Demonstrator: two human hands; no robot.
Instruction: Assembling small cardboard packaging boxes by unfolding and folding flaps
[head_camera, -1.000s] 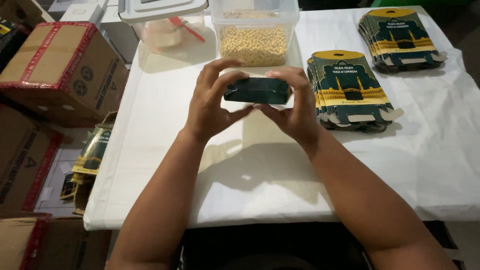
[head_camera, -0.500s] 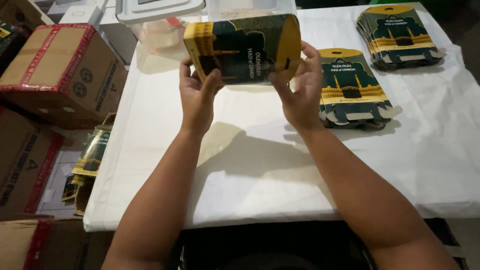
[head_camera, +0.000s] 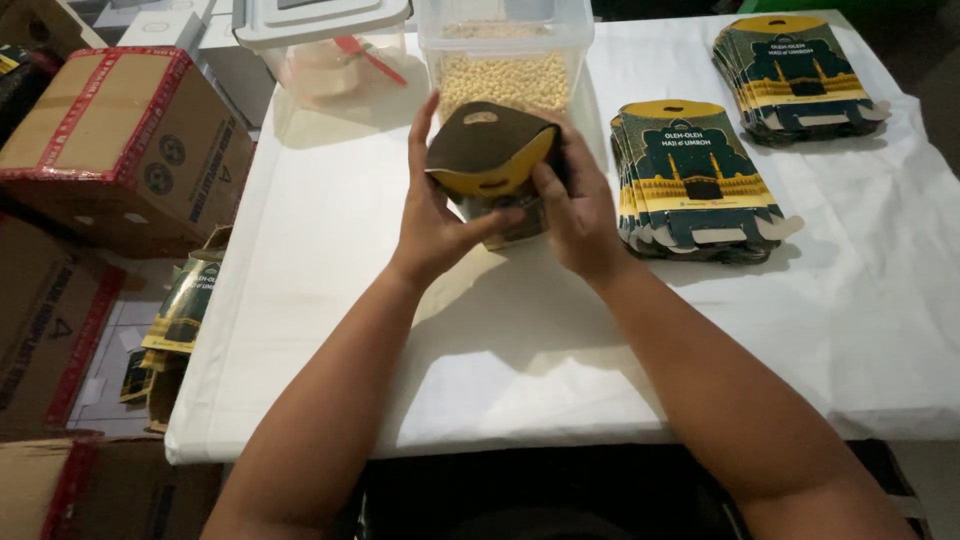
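Both my hands hold a small dark green and yellow cardboard box just above the white table, its rounded top flaps bent open so the brown inside shows. My left hand grips its left side, thumb across the front. On the right side, my right hand pinches the flap edge. A stack of flat, unfolded boxes of the same print lies right beside my right hand.
A clear tub of pale beans stands behind the box, with a lidded clear container to its left. A second stack of flat boxes lies far right. Brown cartons and fallen packs are left of the table.
The box was lifted up flat-faced half a second ago. It is now lowered, turned and its top flaps folded open toward me.
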